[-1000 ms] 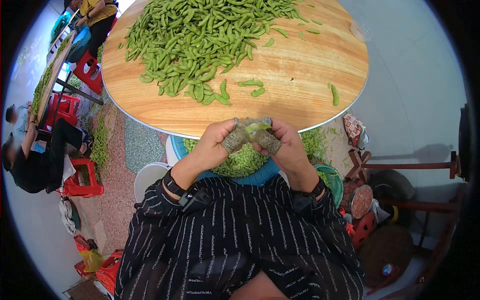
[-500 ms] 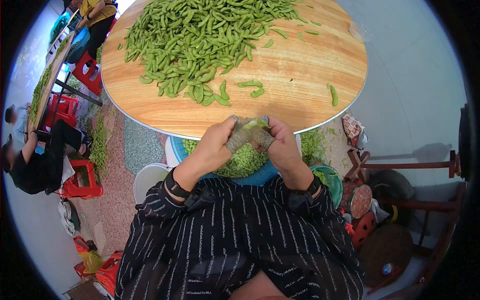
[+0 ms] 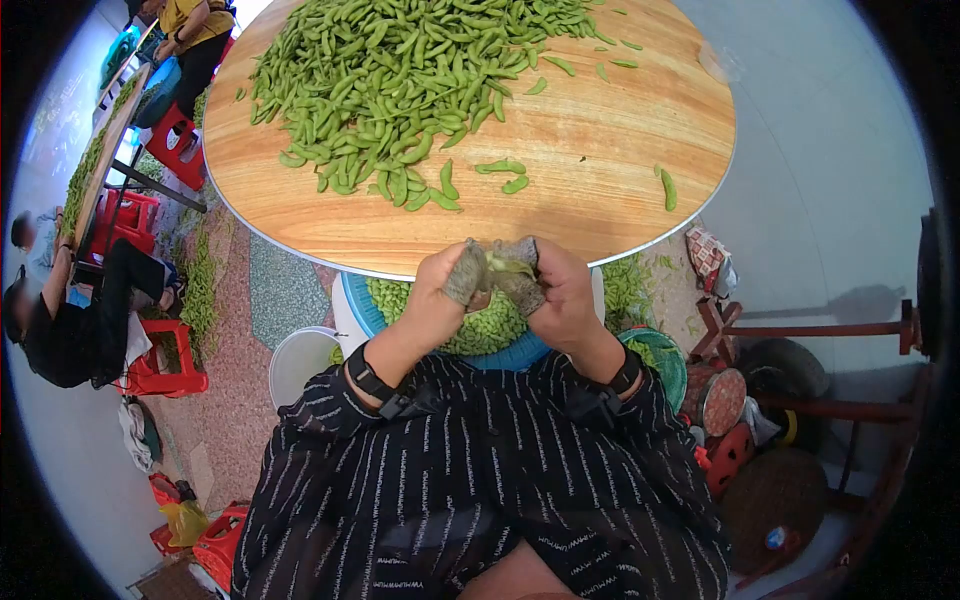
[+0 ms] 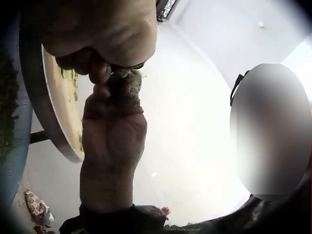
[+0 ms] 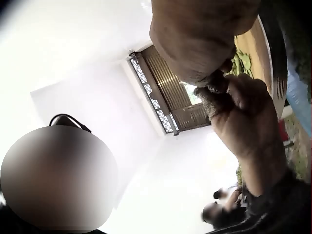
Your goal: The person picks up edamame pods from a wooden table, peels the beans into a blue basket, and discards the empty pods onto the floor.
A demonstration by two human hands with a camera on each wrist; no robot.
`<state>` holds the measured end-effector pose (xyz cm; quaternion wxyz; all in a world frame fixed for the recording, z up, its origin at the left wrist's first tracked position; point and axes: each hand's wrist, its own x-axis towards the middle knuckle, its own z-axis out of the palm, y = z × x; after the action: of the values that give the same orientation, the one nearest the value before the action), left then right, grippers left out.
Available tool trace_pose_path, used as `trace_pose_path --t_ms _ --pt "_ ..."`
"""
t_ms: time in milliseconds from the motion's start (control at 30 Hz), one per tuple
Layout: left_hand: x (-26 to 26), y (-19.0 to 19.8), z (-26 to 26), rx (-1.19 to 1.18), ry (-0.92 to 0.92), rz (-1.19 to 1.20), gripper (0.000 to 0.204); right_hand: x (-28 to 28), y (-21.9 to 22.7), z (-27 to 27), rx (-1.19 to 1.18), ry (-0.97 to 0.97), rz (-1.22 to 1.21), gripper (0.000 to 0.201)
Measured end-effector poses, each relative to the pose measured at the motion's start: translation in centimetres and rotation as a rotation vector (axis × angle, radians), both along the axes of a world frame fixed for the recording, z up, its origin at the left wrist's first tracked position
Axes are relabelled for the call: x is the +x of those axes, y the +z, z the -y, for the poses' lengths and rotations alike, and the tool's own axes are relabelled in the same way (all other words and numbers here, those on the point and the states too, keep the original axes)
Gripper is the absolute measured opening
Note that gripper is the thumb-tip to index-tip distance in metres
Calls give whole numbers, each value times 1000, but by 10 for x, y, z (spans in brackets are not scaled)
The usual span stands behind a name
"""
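Both hands meet just in front of the near edge of a round wooden table (image 3: 580, 215), above a blue basin (image 3: 363, 312) of shelled green beans (image 3: 485, 325). The left hand (image 3: 440, 295) and the right hand (image 3: 562, 295) pinch a green pod (image 3: 510, 265) between them, their thumbs wrapped in speckled grey coverings. The pod is blurred and partly hidden by the fingers. In the left wrist view the right hand (image 4: 113, 136) faces the left one (image 4: 102, 34); the right wrist view shows their fingertips close together. A large heap of pods (image 3: 400, 80) covers the table's far left.
A white bucket (image 3: 290, 370) stands left of the basin and a green basket (image 3: 665, 365) right of it. Pods lie strewn on the floor (image 3: 200, 300). Red stools (image 3: 165, 360) and other people sit at the left; wooden frames (image 3: 820, 332) stand at the right.
The hands remain together but have shifted slightly, with the left wrist a little further right. The pod, plainly seen across the thumbs earlier, now sits lower and is more covered by fingers.
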<state>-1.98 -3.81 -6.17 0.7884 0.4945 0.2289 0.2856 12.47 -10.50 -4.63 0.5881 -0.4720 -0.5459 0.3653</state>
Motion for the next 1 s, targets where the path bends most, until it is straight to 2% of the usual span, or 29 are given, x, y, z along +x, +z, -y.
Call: trace_pose_path --t_ms 67,133,200,233,300,333,367,400,500,567,600,667,700,800,867,900,967,1000 --pt "1 2 -6 14 -38 -29 19 5 1 2 -49 -56 347 24" --pt "4 4 -6 29 -69 -56 21 4 3 0 -15 -103 319 27" --pt "8 6 -3 614 82 -161 19 4 4 -1 20 -151 288 29" --pt "8 7 -5 616 83 -161 19 3 4 0 -32 -107 213 29" --pt "3 7 -10 500 -60 -140 18 2 3 0 -84 -61 137 29" --pt "0 6 -11 500 -59 -140 18 1 3 -1 -93 -3 31 30" --pt "-2 4 -12 311 -106 -87 18 1 2 -1 -104 56 -74 30" --pt "-3 3 -12 121 -150 -34 19 1 2 -1 -105 58 -74 30" --pt "-3 14 -9 -22 -157 -132 22 2 1 -1 -82 60 -60 24" --pt "-4 6 -12 -26 -169 -150 23 7 7 -1 62 -53 638 15" --pt "-4 3 -14 -28 -182 -168 24 6 9 -1 63 -50 639 15" --pt "-5 4 -17 -123 -187 -180 24 2 10 -1 275 -69 879 13" --pt "-6 4 -17 -217 -193 -194 24 2 9 -2 275 -67 878 13" --pt "-8 1 -15 -185 -210 -157 19 5 6 -3 218 -40 874 12" --pt "-11 -1 -14 -165 -234 -122 20 7 6 -2 -132 83 332 11" --pt "-12 -2 -14 -146 -261 -87 21 8 8 -2 -132 81 331 11" --pt "-14 -5 -14 -148 -289 -51 23 11 12 -3 -396 219 -229 12" --pt "-14 -6 -15 -152 -311 -15 25 12 12 -3 -395 218 -229 12"
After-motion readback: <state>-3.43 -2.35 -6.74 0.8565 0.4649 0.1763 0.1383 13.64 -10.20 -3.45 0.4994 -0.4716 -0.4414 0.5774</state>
